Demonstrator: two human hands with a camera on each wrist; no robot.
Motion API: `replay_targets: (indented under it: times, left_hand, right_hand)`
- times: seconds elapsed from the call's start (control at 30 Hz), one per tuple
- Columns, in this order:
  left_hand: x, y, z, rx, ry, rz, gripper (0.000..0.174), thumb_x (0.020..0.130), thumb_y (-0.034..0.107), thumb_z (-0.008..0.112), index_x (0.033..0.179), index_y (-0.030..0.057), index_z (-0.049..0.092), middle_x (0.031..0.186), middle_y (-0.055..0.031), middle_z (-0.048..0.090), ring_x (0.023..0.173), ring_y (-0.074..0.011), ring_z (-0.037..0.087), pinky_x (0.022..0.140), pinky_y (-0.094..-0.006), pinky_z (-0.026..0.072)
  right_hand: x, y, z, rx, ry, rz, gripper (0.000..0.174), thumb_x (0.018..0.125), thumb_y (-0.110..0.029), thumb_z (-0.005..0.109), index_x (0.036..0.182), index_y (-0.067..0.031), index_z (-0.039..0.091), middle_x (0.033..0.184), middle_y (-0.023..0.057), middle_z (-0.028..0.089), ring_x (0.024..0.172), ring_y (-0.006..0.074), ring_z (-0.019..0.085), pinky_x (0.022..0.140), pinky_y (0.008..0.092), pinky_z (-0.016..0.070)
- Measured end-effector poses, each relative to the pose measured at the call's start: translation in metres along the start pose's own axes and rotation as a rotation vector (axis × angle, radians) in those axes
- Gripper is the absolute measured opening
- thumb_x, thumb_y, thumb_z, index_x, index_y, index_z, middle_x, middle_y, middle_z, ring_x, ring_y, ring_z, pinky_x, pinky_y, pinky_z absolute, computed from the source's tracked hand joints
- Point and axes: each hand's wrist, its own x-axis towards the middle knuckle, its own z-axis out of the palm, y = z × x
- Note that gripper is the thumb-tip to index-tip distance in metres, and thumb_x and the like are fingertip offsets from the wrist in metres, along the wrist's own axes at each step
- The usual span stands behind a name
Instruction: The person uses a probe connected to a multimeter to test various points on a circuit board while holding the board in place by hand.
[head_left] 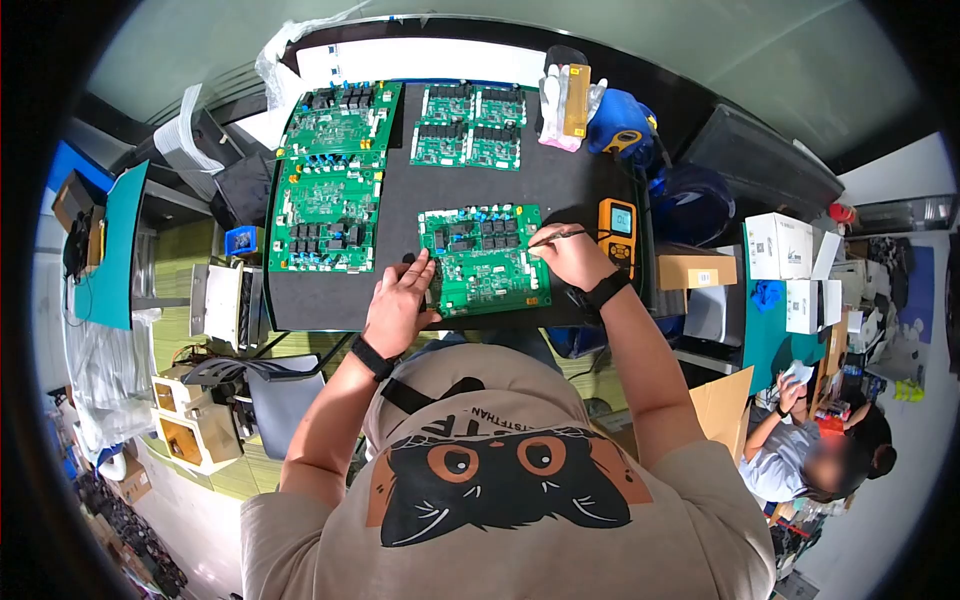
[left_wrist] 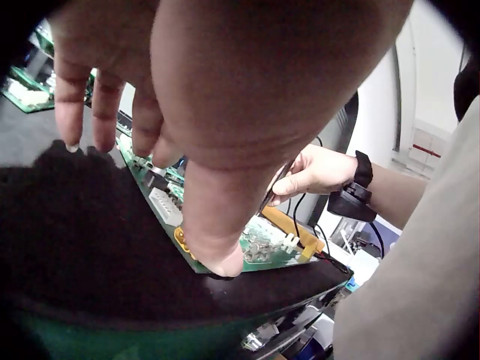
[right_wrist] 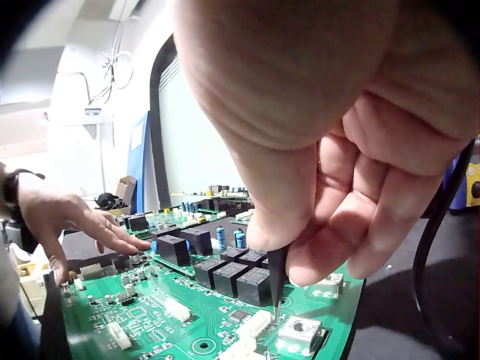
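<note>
Our right grip (head_left: pixel 578 262) pinches a thin black probe (right_wrist: pixel 277 274), pointing down at the green board (head_left: pixel 482 268) flat on the table (head_left: pixel 575 190). Our left grip (head_left: pixel 397 302), fingers spread nearly straight, touches the board's left side.

- Up on the person's head, the widest view peered forward and down over the whole table (head_left: pixel 575 190).
- The left wrist's, right up against the left hand (left_wrist: pixel 172 112), faced the right hand (left_wrist: pixel 307 174).
- The right wrist's looked low past the black probe (right_wrist: pixel 277 270), leftward.
- All three shared one circuit board (head_left: pixel 488 262).
</note>
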Motion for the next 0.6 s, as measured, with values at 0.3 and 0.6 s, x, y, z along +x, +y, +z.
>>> replay_targets:
  times: [0.3, 0.6]
  left_hand:
    - [-0.0004, -0.0004, 0.0010, 0.004, 0.002, -0.006, 0.091, 0.063, 0.017, 0.088, 0.145, 0.0055, 0.052, 0.157, -0.0067, 0.045, 0.121, -0.0334, 0.051, 0.107, -0.0426, 0.0445]
    - [-0.0015, -0.0062, 0.0088, 0.071, 0.019, 0.018, 0.094, 0.063, 0.021, 0.089, 0.148, 0.0100, 0.049, 0.157, -0.0031, 0.045, 0.121, -0.0288, 0.052, 0.102, -0.0422, 0.0474]
  right_hand:
    - [-0.0022, 0.0016, 0.0012, 0.011, 0.037, -0.032, 0.013, 0.086, -0.007, 0.066, 0.095, 0.0002, 0.072, 0.099, 0.0182, 0.073, 0.091, 0.0372, 0.070, 0.081, 0.0407, 0.0574]
    - [-0.0024, 0.0071, -0.0017, 0.014, 0.016, -0.061, 0.014, 0.085, -0.008, 0.068, 0.096, 0.0005, 0.072, 0.098, 0.0194, 0.073, 0.090, 0.0353, 0.072, 0.081, 0.0397, 0.0580]
